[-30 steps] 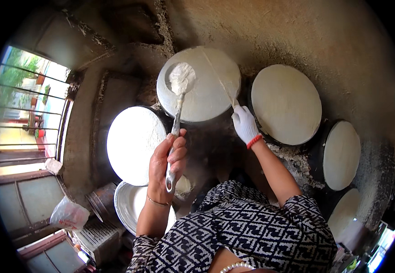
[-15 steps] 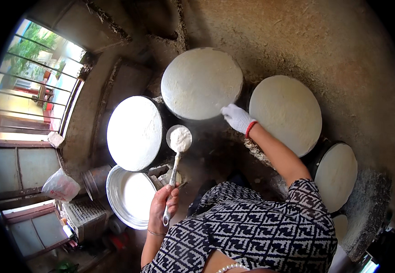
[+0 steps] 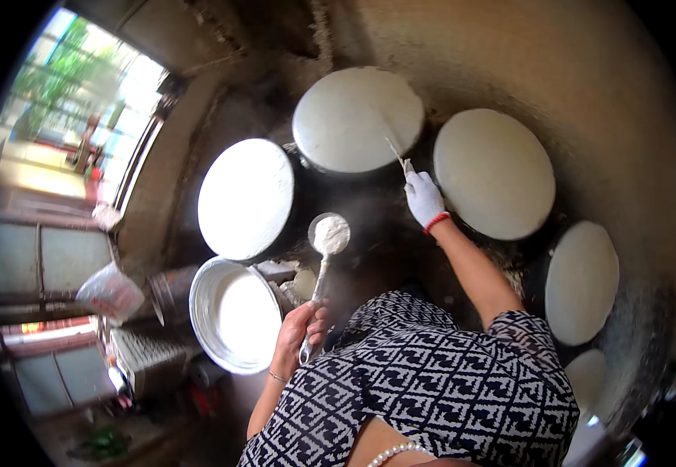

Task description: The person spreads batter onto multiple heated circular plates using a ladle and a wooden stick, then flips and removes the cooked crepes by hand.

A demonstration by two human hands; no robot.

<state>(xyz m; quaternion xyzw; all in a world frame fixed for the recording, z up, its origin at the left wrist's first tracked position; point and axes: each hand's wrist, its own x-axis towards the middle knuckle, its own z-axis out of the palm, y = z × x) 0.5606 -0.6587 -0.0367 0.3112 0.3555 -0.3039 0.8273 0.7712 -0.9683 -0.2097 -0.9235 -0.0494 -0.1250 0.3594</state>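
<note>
My left hand (image 3: 304, 325) is wrapped round the handle of a ladle (image 3: 329, 235), whose round bowl carries a heap of thick white batter. Fingers pinched, my right hand (image 3: 423, 198) wears a white knitted glove and a red wristband. From its fingertips a thin pale strip (image 3: 395, 146) reaches over the near right edge of the back griddle (image 3: 357, 117); whether it is a tool or an edge of the sheet is unclear. A pale sheet covers that griddle. Beside the ladle lie a brighter white-covered griddle (image 3: 246, 199) and a metal basin (image 3: 198, 300) of white batter.
More round griddles with pale sheets curve along the right: one by my gloved hand (image 3: 495, 173), another farther right (image 3: 582, 282), and a partly hidden one (image 3: 587, 377). A barred window (image 3: 81, 101) and a hanging plastic bag (image 3: 111, 294) are at left. Steam hazes the middle.
My view has shifted, and the griddles sit higher in the picture. The gloved hand now points up the back griddle with a pale strip showing at its fingertips. The ladle stays in my left hand.
</note>
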